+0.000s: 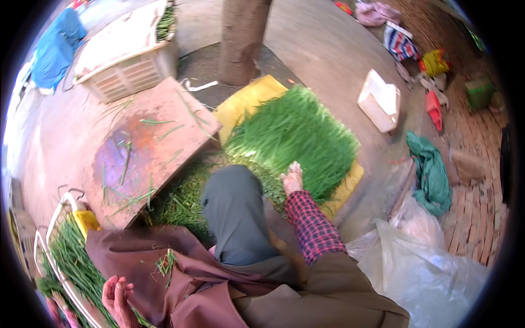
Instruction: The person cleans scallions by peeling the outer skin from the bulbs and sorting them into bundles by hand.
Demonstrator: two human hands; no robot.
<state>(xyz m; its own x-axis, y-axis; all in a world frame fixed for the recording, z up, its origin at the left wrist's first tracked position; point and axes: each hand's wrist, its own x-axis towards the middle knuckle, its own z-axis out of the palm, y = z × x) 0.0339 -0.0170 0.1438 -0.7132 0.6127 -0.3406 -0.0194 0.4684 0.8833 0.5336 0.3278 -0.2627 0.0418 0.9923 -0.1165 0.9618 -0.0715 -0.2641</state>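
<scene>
My right hand (292, 178), in a checked red and navy cuff, reaches forward to the near edge of a broad pile of chives (306, 134). Its fingers look stretched out against the stalks, holding nothing I can see. The long, thin green leaves lie on a yellow sack (240, 105) past my knee. At the lower left, my left hand (117, 299) is raised beside my brown apron (131, 254). Its fingers are loosely bent and apart, with nothing visible in them. A few green scraps (165, 262) cling to the apron.
A low board (186, 112) with stray stalks stands left of the pile; trimmings (188, 199) lie beneath. More chives (76, 251) fill a white-framed carrier at my left. A crate (131, 74), tree trunk (242, 44), white foam box (377, 104) and plastic bags (415, 268) surround me.
</scene>
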